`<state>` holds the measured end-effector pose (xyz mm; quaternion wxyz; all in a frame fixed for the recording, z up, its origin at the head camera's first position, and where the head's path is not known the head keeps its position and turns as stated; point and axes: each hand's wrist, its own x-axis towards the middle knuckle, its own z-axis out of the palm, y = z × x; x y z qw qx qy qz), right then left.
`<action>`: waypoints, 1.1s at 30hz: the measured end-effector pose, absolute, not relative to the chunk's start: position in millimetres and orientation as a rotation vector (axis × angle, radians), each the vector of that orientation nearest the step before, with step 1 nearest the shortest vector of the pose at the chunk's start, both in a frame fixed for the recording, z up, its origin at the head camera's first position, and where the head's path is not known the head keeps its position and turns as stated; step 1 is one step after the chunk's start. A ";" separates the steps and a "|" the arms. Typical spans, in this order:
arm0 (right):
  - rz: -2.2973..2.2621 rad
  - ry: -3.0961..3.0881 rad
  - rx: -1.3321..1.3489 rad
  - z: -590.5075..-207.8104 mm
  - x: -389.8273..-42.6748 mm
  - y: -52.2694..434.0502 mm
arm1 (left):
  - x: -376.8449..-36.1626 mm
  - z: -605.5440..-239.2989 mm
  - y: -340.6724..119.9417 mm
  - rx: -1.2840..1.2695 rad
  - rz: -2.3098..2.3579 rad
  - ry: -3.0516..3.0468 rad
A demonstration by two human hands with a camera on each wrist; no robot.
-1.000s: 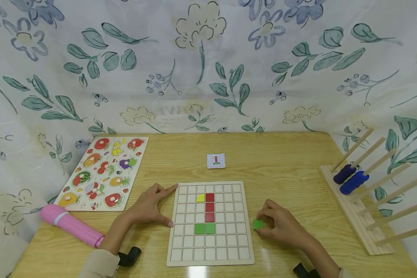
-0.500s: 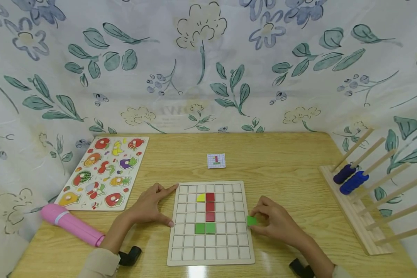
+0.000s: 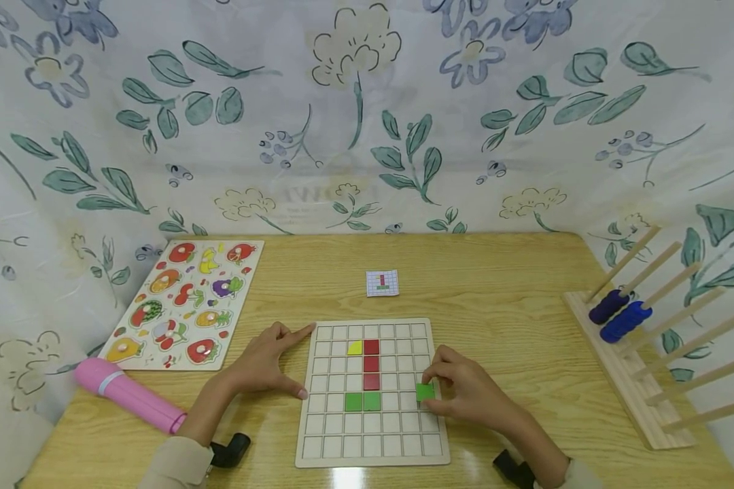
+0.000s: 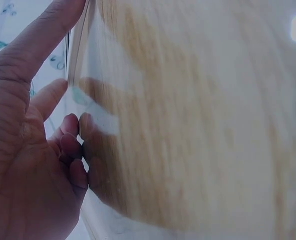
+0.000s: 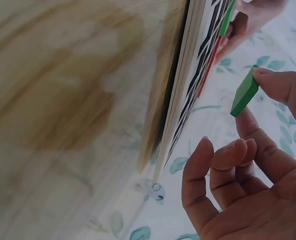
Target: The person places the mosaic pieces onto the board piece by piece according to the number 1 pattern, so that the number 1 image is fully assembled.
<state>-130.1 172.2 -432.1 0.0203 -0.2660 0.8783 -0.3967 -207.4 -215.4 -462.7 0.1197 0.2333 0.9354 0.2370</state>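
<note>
— So, what lies on the table (image 3: 495,272)?
— Largest, the grid board (image 3: 372,392). The left hand (image 3: 263,365) rests flat, fingers relaxed, against its left edge.
— And smaller?
— The right hand (image 3: 465,394) pinches a green tile (image 3: 425,391) just above the board's right columns.

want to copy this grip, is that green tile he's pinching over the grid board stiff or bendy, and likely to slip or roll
The green tile looks stiff: in the right wrist view it keeps a flat, straight edge while the right hand pinches it. It seems light, since two fingertips carry it above the grid board. Flat and square, it probably won't roll, though its smooth faces might slip.
</note>
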 end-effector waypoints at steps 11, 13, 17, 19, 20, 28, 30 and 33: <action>-1.207 2.698 -0.857 -428.4 -134.7 154.9 | -207.3 -461.4 -215.0 0.676 0.696 2.727; -1.209 2.675 -0.843 -428.5 -135.5 151.0 | -207.1 -461.3 -215.1 0.681 0.695 2.729; -1.207 2.651 -0.844 -429.3 -136.7 145.0 | -206.9 -461.4 -215.7 0.687 0.700 2.733; -1.204 2.643 -0.846 -429.9 -137.2 143.0 | -206.8 -461.6 -216.0 0.695 0.704 2.736; -1.202 2.640 -0.846 -430.2 -137.5 142.2 | -207.0 -461.8 -216.0 0.696 0.706 2.737; -1.199 2.623 -0.843 -432.1 -138.4 137.5 | -207.5 -460.9 -215.5 0.689 0.720 2.728; -1.193 2.629 -0.849 -431.7 -138.4 136.2 | -207.1 -460.3 -215.9 0.689 0.720 2.729; -1.185 2.636 -0.861 -430.4 -138.9 133.8 | -206.5 -459.6 -216.2 0.702 0.726 2.732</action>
